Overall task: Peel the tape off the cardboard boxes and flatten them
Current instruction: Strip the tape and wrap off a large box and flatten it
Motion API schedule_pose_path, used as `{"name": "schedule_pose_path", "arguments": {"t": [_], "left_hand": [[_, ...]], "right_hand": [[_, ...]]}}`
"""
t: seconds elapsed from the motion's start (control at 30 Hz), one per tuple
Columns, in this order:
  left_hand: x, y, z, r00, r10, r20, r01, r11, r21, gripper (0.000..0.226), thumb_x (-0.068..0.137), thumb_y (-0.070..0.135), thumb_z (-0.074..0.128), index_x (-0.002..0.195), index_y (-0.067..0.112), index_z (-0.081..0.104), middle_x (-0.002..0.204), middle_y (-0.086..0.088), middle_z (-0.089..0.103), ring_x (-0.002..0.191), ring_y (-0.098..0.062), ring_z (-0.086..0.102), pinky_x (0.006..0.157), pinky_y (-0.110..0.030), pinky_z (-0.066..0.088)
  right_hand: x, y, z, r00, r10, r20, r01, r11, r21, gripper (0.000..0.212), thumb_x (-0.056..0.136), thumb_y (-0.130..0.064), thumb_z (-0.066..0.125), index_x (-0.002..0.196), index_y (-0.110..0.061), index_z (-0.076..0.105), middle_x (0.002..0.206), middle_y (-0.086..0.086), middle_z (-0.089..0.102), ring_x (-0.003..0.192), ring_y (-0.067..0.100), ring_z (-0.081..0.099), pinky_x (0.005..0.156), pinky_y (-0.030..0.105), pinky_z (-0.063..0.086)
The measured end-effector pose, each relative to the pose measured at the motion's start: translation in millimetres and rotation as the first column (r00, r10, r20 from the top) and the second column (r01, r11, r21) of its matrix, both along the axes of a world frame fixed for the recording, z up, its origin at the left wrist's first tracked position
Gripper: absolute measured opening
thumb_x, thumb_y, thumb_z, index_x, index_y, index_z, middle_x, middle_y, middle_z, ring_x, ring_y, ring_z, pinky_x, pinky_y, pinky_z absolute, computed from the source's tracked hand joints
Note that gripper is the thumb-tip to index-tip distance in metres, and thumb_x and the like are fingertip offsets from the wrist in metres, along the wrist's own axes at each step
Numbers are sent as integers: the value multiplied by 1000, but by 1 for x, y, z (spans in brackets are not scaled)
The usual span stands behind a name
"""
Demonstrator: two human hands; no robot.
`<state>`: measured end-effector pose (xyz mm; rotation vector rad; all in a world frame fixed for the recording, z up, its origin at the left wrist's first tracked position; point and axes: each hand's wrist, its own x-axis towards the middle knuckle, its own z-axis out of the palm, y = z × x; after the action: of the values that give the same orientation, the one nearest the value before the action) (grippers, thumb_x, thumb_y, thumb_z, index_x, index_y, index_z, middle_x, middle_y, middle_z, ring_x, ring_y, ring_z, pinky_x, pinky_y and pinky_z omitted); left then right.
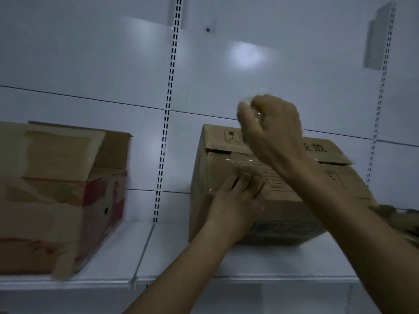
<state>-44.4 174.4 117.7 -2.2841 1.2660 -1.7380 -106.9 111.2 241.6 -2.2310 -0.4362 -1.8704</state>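
A brown cardboard box point(292, 207) with black printing stands on the white shelf point(172, 252), right of centre. Clear tape point(243, 164) lies across its front face. My left hand point(235, 196) presses flat against that face, fingers over the taped patch. My right hand point(272, 130) is raised above the box's top edge and pinches a crumpled strip of clear tape point(251, 100) that stretches down toward the box. A second box point(56, 200), brown with red print, sits at the left with its top flap standing open.
White back panels with slotted uprights point(169, 105) rise behind the boxes. A gap of bare shelf separates the two boxes. Another brown object point(405, 220) shows at the right edge, partly behind my right forearm. The scene is dim.
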Motion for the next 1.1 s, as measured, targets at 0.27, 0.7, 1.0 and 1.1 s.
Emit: {"name": "schedule_pose_path", "arguments": {"t": [0.27, 0.7, 1.0, 1.1], "left_hand": [[14, 13, -6, 992, -56, 116, 70, 989, -128, 48, 81, 53, 66, 113, 17, 68, 117, -2, 68, 105, -22, 64, 87, -37, 49], [30, 36, -19, 979, -196, 56, 204, 921, -333, 56, 84, 55, 55, 120, 14, 66, 128, -5, 63, 119, -25, 58, 88, -39, 51], [36, 30, -25, 969, -226, 102, 248, 896, -369, 55, 84, 54, 55, 120, 14, 66, 126, -5, 64, 120, -24, 57, 91, -41, 53], [38, 31, -27, 964, -233, 125, 263, 888, -377, 54, 83, 55, 57, 116, 14, 67, 124, -4, 65, 119, -23, 59, 90, -38, 52]], "right_hand": [[-15, -102, -28, 596, -694, -402, 603, 719, -346, 95, 66, -94, 18, 99, -16, 61, 101, 9, 60, 92, 25, 56, 91, 44, 45], [-7, -85, 0, 499, -866, -15, 671, 398, -626, 56, 80, -44, 71, 117, -11, 43, 115, 5, 51, 100, 21, 55, 85, 34, 43], [-10, -94, 10, 414, -909, -49, 764, 376, -524, 51, 85, -47, 58, 123, -15, 54, 139, 10, 44, 131, 29, 35, 105, 44, 27], [-6, -94, 15, 373, -913, -165, 708, 395, -586, 52, 84, -57, 53, 125, -24, 57, 139, 6, 42, 133, 27, 31, 107, 46, 21]]}}
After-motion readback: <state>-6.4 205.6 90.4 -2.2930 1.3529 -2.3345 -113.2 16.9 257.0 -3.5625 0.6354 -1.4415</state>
